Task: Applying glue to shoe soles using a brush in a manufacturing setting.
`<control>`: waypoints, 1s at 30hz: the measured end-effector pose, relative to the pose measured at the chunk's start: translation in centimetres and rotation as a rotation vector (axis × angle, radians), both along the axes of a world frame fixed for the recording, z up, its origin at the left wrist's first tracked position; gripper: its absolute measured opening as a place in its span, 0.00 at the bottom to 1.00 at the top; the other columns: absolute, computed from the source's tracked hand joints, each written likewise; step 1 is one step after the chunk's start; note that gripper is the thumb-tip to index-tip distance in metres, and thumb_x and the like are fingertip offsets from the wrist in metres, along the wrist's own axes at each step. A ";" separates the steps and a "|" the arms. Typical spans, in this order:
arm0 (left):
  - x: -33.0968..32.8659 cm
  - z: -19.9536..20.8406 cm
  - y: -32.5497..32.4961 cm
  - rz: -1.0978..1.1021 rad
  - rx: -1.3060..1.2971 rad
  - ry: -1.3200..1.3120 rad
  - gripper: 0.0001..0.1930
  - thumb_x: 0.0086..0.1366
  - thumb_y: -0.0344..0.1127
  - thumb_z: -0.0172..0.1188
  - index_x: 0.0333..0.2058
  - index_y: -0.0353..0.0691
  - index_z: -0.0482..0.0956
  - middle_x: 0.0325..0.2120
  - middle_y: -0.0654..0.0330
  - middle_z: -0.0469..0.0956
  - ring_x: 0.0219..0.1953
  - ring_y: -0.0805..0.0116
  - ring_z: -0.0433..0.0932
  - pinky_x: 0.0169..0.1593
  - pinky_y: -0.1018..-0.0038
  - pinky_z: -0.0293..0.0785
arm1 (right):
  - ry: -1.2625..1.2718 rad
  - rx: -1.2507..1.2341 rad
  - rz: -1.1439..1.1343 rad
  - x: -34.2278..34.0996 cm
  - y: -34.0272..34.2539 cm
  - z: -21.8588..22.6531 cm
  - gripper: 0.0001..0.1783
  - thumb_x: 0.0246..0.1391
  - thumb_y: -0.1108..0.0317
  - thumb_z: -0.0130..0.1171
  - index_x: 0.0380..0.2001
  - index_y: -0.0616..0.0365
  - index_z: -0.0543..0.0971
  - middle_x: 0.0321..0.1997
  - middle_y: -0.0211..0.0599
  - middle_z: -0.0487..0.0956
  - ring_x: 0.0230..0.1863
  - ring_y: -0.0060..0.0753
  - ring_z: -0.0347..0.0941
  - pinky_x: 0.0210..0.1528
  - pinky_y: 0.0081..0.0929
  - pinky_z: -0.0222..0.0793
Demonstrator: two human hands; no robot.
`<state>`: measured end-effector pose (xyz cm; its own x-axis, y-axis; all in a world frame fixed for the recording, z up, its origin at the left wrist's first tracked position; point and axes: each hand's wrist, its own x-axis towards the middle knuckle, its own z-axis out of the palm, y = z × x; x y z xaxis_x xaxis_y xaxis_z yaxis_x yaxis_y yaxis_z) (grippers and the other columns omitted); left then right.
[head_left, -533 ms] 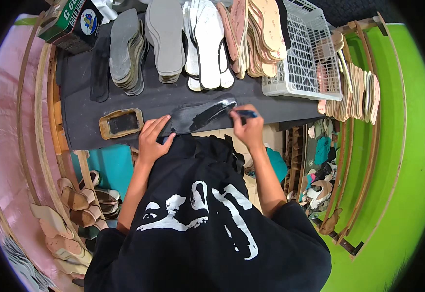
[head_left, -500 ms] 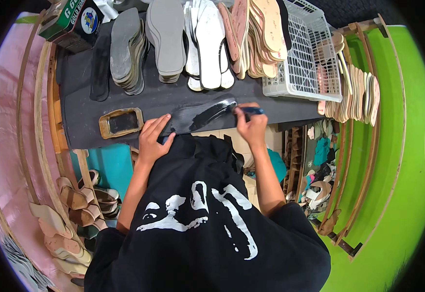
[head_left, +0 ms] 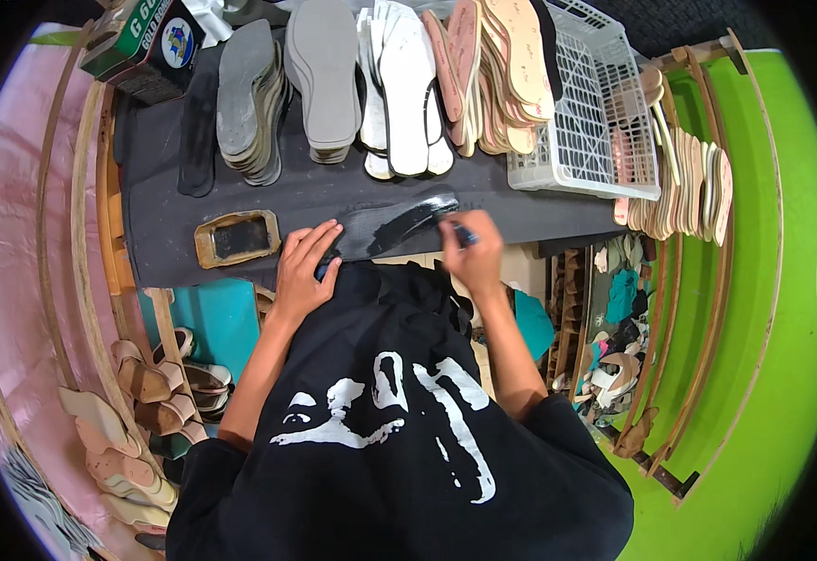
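The black sole (head_left: 385, 231) at centre looks light, pliable, slick; its left end, by the splayed left hand (head_left: 307, 269), suits holding. The right hand (head_left: 477, 254) clasps a dark tool (head_left: 465, 235).

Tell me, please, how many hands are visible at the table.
2: the left hand at the left end of the dark sole-shaped piece, the right hand by its right end, gripping a dark blue tool. No others show.

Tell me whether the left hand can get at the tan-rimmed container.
Probably yes: the tan-rimmed container lies just left of the left hand, with nothing visible between them, though that hand rests at the left end of the dark sole.
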<state>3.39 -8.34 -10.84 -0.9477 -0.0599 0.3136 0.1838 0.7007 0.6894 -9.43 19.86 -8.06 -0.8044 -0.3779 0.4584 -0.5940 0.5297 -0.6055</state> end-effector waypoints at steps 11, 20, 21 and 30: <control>-0.8 1.2 -0.4 -0.075 0.057 -0.074 0.35 0.55 0.23 0.72 0.64 0.43 0.81 0.62 0.56 0.81 0.54 0.49 0.78 0.62 0.60 0.76 | -0.013 -0.030 -0.167 -1.9 3.3 1.1 0.06 0.54 0.82 0.68 0.34 0.63 0.81 0.35 0.47 0.82 0.37 0.55 0.80 0.43 0.42 0.77; -2.4 1.4 0.0 -0.148 0.112 -0.170 0.38 0.53 0.22 0.74 0.66 0.42 0.80 0.61 0.53 0.83 0.57 0.49 0.79 0.66 0.61 0.74 | -0.083 -0.038 -0.067 0.9 1.6 0.0 0.06 0.55 0.80 0.69 0.35 0.64 0.81 0.35 0.47 0.82 0.37 0.53 0.81 0.41 0.40 0.77; -2.4 1.3 -0.1 -0.152 0.115 -0.167 0.38 0.53 0.22 0.74 0.66 0.42 0.80 0.61 0.54 0.83 0.57 0.49 0.79 0.66 0.61 0.74 | -0.132 -0.086 -0.074 1.0 1.7 -0.2 0.06 0.56 0.79 0.70 0.35 0.64 0.81 0.36 0.47 0.83 0.37 0.51 0.82 0.41 0.39 0.77; -2.7 0.8 -0.1 -0.101 0.226 -0.189 0.44 0.51 0.25 0.76 0.70 0.43 0.75 0.58 0.54 0.84 0.54 0.50 0.80 0.62 0.60 0.77 | -0.078 -0.089 -0.230 -2.4 3.0 0.0 0.04 0.60 0.76 0.70 0.35 0.65 0.83 0.32 0.44 0.86 0.31 0.43 0.85 0.37 0.33 0.78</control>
